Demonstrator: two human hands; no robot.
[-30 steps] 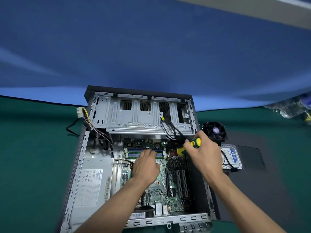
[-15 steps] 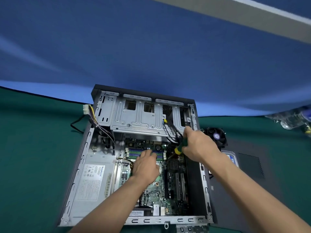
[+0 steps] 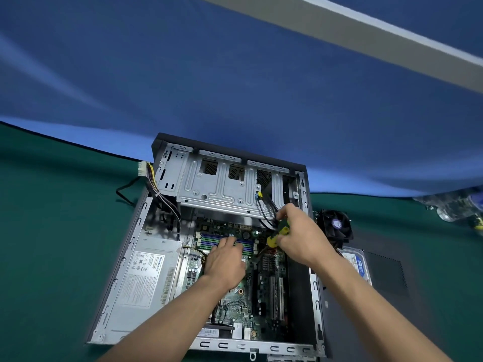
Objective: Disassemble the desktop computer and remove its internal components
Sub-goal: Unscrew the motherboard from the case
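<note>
While gripped (right hand [image 3: 300,239]): screwdriver [image 3: 278,235].

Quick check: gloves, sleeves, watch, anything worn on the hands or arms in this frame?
Nothing worn. Left hand and right hand are bare, with no gloves, rings or watch visible. Both forearms are bare up to the frame edge, so no sleeves or wrist strap show.

Even bright light, wide-angle bending, blurred edges
</note>
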